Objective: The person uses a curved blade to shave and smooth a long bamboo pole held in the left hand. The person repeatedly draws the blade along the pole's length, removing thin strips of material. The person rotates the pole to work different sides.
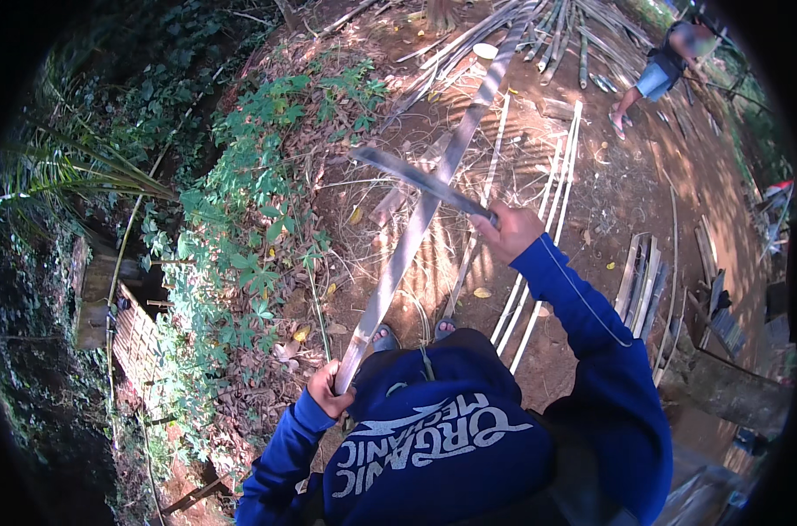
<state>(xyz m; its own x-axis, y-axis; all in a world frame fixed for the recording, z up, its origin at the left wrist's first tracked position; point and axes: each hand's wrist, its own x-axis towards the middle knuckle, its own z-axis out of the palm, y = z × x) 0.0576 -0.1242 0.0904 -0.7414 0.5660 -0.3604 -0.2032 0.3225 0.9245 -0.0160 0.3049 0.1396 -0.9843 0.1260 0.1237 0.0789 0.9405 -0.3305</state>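
My left hand [328,391], beside my left hip, is closed around the near end of a long, flat bamboo strip [392,273]. The strip slants away from me, up and to the right, toward a pile of poles at the far end. In front of me my right hand [511,231] grips the handle of a machete [397,173]. Its dark blade points to the left and crosses over the strip; I cannot tell whether the two touch. The handle is mostly hidden by my fingers.
Pale thin strips [552,197] lie on the brown soil to my right, with a stack of short slats [640,279] beyond. Bamboo poles [561,39] are heaped at the far end. Leafy plants [249,184] border the left. A person [670,61] stands far right.
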